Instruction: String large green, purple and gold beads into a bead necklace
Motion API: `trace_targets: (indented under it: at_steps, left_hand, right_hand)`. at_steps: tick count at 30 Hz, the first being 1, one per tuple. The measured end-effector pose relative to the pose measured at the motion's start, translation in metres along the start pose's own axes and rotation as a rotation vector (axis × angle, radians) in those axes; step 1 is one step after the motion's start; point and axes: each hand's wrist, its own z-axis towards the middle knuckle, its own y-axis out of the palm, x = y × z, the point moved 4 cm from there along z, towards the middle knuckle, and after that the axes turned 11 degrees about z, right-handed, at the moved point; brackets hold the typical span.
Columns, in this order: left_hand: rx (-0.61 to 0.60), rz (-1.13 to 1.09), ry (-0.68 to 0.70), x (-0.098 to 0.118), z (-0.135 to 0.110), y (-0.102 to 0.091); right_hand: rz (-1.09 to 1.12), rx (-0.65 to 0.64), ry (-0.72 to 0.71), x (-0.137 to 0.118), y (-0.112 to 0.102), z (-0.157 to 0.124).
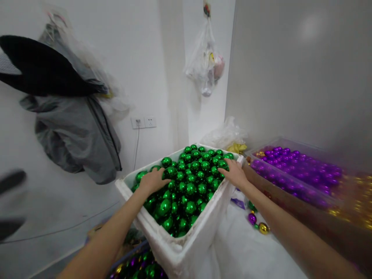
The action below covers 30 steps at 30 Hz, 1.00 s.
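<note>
A white foam box (186, 243) stands in front of me, filled with shiny green balls (190, 188). At the box's left side, my left hand (152, 181) rests over the balls, its thumb apart from the fingers. Opposite it, my right hand (235, 173) reaches over the right rim and touches green balls near the back corner, fingers apart. Neither hand visibly grips a ball, though some fingertips are partly hidden among them.
Purple balls (293, 166) fill a clear-walled bin at right, beside gold ones (359, 193). A bead string (252, 219) lies on white material (241, 248). Mixed beads (139, 267) sit below left. A grey jacket (78, 135) and a plastic bag (206, 66) hang on the walls.
</note>
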Motion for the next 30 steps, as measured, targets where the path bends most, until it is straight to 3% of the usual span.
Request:
trace_targets:
  at_steps: [4,9,17,23,27,30]
  left_hand:
    - [0.039,0.019,0.012,0.007,-0.008,0.0]
    - [0.076,-0.001,0.045,0.013,-0.013,-0.001]
    - [0.192,0.018,-0.071,0.01,-0.001,-0.018]
    - [0.042,0.051,0.009,0.022,0.03,-0.011]
    - [-0.061,0.086,0.031,0.028,0.033,0.0]
    - [-0.083,0.103,0.027,0.031,0.03,0.003]
  right_hand:
    - [-0.103,-0.031,0.025,0.003,0.028,0.039]
    - [-0.22,-0.091,0.006,-0.005,0.055,0.053]
    - [-0.362,-0.221,-0.103,-0.025,0.051,0.041]
    - [-0.445,-0.513,-0.087,-0.052,0.061,0.045]
    - [-0.52,-0.679,0.043,-0.065,0.081,0.037]
    - [-0.542,-0.733,0.107,-0.074,0.09,0.026]
